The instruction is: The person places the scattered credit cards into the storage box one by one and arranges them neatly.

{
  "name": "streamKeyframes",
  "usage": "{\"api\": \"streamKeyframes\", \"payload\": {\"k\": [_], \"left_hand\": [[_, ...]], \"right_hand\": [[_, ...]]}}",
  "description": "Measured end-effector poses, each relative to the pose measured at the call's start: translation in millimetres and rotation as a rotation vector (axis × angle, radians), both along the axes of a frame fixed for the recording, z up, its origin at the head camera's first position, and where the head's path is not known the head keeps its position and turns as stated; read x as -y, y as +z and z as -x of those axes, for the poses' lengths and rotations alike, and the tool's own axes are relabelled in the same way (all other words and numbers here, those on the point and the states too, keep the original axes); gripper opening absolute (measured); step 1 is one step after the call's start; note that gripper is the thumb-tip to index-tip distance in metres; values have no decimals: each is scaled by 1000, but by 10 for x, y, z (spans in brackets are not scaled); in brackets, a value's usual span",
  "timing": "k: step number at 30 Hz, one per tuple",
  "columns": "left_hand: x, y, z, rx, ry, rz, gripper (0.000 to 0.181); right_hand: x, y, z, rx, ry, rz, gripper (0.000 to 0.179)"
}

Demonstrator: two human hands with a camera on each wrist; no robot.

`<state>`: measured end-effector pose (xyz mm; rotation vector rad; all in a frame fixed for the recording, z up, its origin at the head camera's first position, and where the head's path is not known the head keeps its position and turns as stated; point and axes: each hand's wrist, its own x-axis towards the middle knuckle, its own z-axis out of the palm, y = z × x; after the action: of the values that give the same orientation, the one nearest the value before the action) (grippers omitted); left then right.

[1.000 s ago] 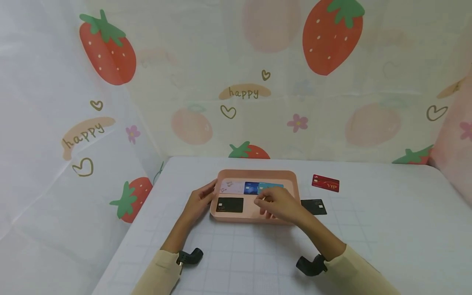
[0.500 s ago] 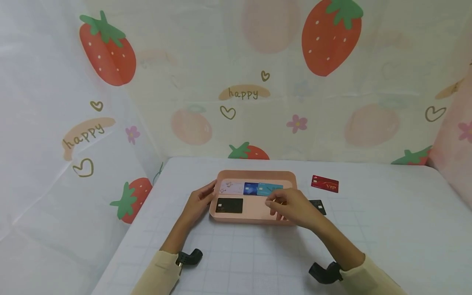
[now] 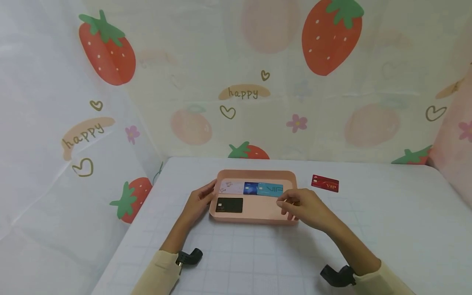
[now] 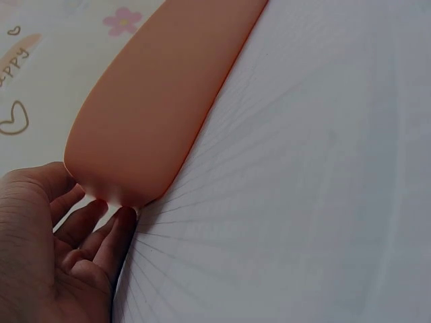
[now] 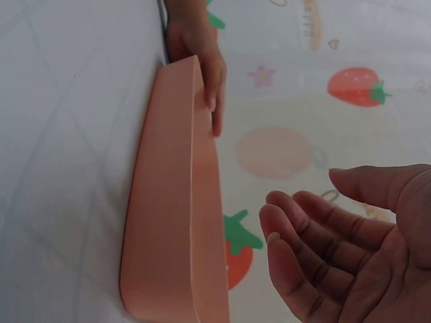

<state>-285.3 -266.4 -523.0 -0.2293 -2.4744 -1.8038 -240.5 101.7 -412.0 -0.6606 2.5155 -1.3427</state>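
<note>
A shallow pink tray (image 3: pixel 262 211) stands on the table, with my left hand (image 3: pixel 199 200) holding its left end. In the left wrist view, fingertips (image 4: pixel 124 214) press the tray's outer wall while another digit reaches its rim. Over the tray's right end hovers my right hand (image 3: pixel 304 207), its fingers loosely bent; the right wrist view shows nothing between thumb and fingers. Inside the tray, a pale patterned card (image 3: pixel 231 187), a dark blue card (image 3: pixel 250 188) and a light blue VIP card (image 3: pixel 270 189) form the back row. A black VIP card (image 3: pixel 229 205) lies at front left.
A red VIP card (image 3: pixel 325 183) lies on the white table (image 3: pixel 387 221), right of the tray. Behind the table hangs a strawberry-print cloth (image 3: pixel 258 135). Each wrist carries a black camera, one on the left (image 3: pixel 190 257) and one on the right (image 3: pixel 337 275).
My right hand has drawn back rightward across the tray, uncovering the light blue card. The black card lying right of the tray is now hidden behind it. My left hand stays put.
</note>
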Motion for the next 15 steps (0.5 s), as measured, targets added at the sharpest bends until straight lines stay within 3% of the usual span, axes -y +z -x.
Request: {"api": "streamKeyframes", "payload": {"k": [6, 13, 15], "left_hand": [[-10, 14, -5, 24, -5, -8, 49], [-82, 254, -123, 42, -17, 11, 49], [-75, 233, -105, 38, -16, 8, 49]], "right_hand": [[-96, -23, 11, 20, -18, -1, 20], [-174, -64, 34, 32, -31, 14, 23], [-187, -77, 46, 34, -30, 19, 23]]}}
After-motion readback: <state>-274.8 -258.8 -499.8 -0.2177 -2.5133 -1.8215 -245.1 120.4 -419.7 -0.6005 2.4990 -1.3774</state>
